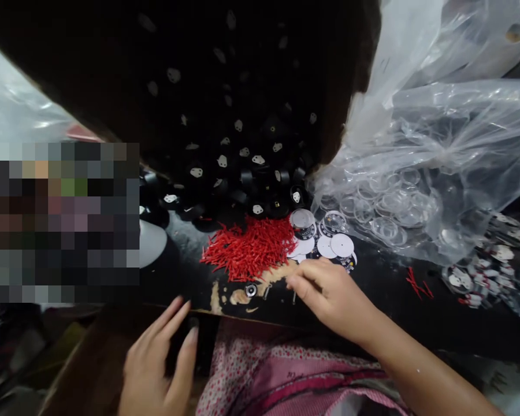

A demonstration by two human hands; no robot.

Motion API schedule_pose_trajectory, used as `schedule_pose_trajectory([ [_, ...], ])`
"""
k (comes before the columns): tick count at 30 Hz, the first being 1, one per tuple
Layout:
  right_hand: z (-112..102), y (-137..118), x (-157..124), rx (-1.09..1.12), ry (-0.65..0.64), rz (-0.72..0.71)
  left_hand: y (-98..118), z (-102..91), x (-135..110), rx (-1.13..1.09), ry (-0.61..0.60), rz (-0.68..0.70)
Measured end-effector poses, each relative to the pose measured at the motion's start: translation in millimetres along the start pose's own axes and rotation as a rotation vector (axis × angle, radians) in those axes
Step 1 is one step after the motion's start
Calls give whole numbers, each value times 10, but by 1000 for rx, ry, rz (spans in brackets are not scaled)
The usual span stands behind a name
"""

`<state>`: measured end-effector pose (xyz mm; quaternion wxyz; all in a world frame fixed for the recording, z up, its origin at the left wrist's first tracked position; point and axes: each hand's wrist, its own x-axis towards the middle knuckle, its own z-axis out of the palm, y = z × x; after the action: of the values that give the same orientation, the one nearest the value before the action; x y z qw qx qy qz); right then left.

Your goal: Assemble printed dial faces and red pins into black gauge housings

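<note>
My left hand (158, 364) is at the bench's front edge, with its fingers apart and nothing in them. My right hand (329, 292) is over the bench, thumb and forefinger pinched together. Whatever is between them is hidden or too small to make out. Just below those fingertips is a thin, pale sliver (293, 297). A small round metallic piece (251, 290) lies on the worn strip of the bench, between the two hands. Behind it spreads a heap of thin red pieces (251, 245). White round discs (341, 245), some over printed black ones, lie behind my right hand.
A large dark container (251, 69) opens toward me, with many black parts bearing white patches. Clear round covers (390, 202) fill a plastic bag (450, 144) at the right. Mixed small parts (502, 277) and a few loose red pieces (417, 284) lie at the far right.
</note>
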<state>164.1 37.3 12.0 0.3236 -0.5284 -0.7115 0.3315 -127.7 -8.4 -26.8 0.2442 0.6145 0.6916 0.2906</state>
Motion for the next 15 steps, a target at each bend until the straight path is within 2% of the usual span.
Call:
schedule_pose_trajectory([
  [2,50,18,8,-13,-2,-74,358,182,360,-46,-24,179],
  [5,66,93,-24,-56,86,-60,840,509,1048,-65,-31,423],
  [7,46,152,-55,-54,154,-4,991,671,1453,22,-91,560],
  [9,28,192,-74,-37,192,35,1011,759,1711,91,-155,626],
  [12,34,207,-63,-20,186,14,964,756,1767,97,-154,634],
  [15,75,173,-27,14,180,12,993,693,1464,-112,-37,511],
])
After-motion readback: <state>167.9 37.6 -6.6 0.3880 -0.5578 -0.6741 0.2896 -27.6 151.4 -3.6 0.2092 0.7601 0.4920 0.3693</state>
